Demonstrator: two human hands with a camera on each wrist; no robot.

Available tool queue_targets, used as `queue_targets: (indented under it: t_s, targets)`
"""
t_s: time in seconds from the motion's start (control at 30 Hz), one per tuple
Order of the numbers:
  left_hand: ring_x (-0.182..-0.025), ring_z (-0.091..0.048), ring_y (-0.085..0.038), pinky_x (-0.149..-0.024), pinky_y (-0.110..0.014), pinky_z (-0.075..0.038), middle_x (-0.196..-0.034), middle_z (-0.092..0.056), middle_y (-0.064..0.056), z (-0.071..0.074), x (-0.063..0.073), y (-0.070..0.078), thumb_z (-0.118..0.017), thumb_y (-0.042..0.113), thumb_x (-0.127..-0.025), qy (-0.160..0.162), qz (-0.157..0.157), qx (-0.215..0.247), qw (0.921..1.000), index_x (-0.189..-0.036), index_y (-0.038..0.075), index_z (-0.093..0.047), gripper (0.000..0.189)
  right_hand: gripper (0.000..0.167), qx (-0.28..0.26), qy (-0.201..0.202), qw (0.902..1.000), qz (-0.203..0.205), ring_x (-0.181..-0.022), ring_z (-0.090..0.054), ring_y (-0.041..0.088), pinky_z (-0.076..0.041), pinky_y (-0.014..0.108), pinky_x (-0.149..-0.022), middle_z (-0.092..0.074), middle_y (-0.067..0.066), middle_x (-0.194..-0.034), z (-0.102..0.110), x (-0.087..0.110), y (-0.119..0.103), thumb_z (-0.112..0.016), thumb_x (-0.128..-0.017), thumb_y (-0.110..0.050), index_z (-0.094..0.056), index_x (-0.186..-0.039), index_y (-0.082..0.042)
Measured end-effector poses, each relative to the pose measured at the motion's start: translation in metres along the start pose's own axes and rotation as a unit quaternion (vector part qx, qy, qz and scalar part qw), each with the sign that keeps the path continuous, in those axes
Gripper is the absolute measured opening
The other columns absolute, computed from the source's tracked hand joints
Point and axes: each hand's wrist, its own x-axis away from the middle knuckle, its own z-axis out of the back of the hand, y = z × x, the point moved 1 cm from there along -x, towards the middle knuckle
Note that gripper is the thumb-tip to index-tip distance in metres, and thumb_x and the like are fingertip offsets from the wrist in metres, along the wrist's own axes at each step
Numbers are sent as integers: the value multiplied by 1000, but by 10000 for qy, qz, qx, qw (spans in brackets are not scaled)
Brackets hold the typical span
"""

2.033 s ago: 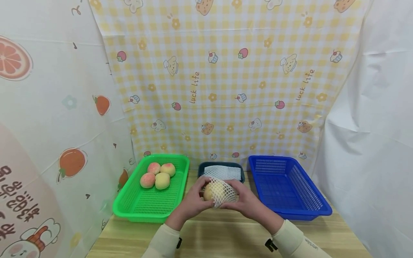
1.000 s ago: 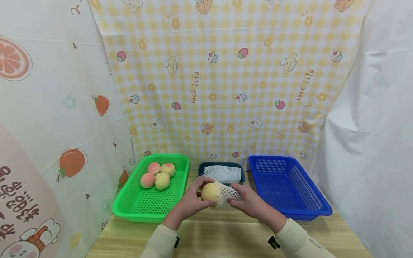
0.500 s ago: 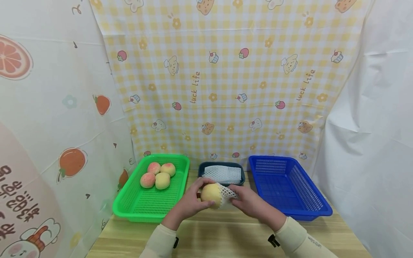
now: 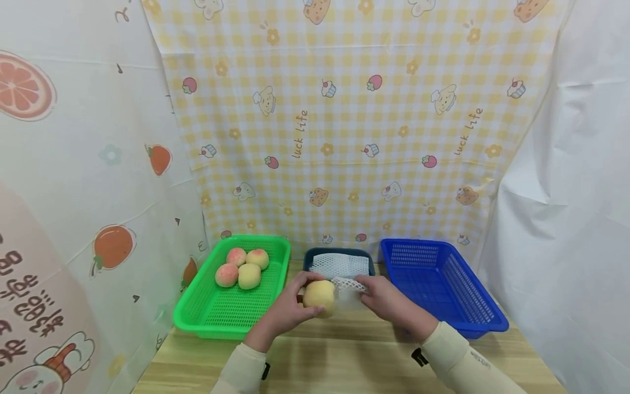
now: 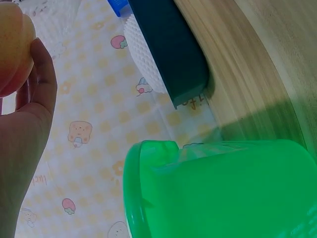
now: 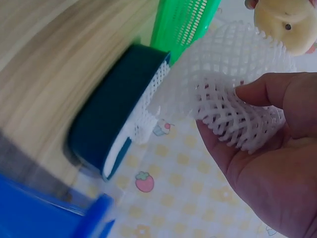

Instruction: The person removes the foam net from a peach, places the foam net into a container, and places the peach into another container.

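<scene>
My left hand (image 4: 290,311) grips a yellow peach (image 4: 320,298) over the middle of the table; the left wrist view shows its reddish side and crease. White foam fruit netting (image 4: 347,285) is pinched between thumb and fingers of my right hand (image 4: 390,304). In the right wrist view the foam netting (image 6: 223,59) hangs as an open sleeve, its edge overlapping the peach (image 6: 290,22); whether they touch I cannot tell. Behind the hands, a dark teal tray (image 4: 309,256) holds more white foam netting (image 4: 339,264).
At left stands a green basket (image 4: 231,330) with several peaches (image 4: 249,276) in its back half. A blue basket (image 4: 474,329) is at right, on the wooden table (image 4: 339,361). A checked cloth (image 4: 344,180) hangs behind.
The netting, earlier stretched round the peach, has come off it to the right with my right hand. My left hand keeps its hold on the now bare peach. The view has shifted slightly.
</scene>
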Motion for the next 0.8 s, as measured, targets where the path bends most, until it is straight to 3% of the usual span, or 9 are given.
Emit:
queue_targets:
  t_s: [0.2,0.43,0.63,0.8]
  targets:
    - [-116,-62,-26,-91,-37,-60,-144,-57,-8,5,1,3,-86,22,-97,88,-23,-23,10000,-148,15,-59,58,17,399,236,9986,-256,-79,-64,11,-58,36,-71,-76,3,-99,16,-36,2,-70,-98,3,-73,-111,-8]
    - [-115,-62,-27,-92,-38,-60,-143,-58,-9,9,-1,0,-86,21,-97,127,7,37,9999,-148,15,-60,58,14,1038,54,9939,-367,-75,-63,17,-56,38,-69,-74,6,-92,31,-84,5,-67,-100,2,-71,-111,-6]
    - [-115,-63,-26,-93,-37,-60,-143,-58,-9,12,2,1,-86,22,-98,129,82,73,9999,-149,15,-60,58,16,1265,13,9903,-578,-77,-61,20,-56,40,-70,-71,5,-90,31,-117,17,-67,-94,6,-70,-103,-7]
    - [-116,-62,-26,-91,-35,-61,-144,-57,-12,11,5,-1,-86,20,-97,107,77,131,9998,-149,12,-60,59,9,1315,-68,9859,-1031,-79,-64,21,-58,40,-72,-72,5,-93,24,-134,26,-67,-101,0,-70,-106,-8]
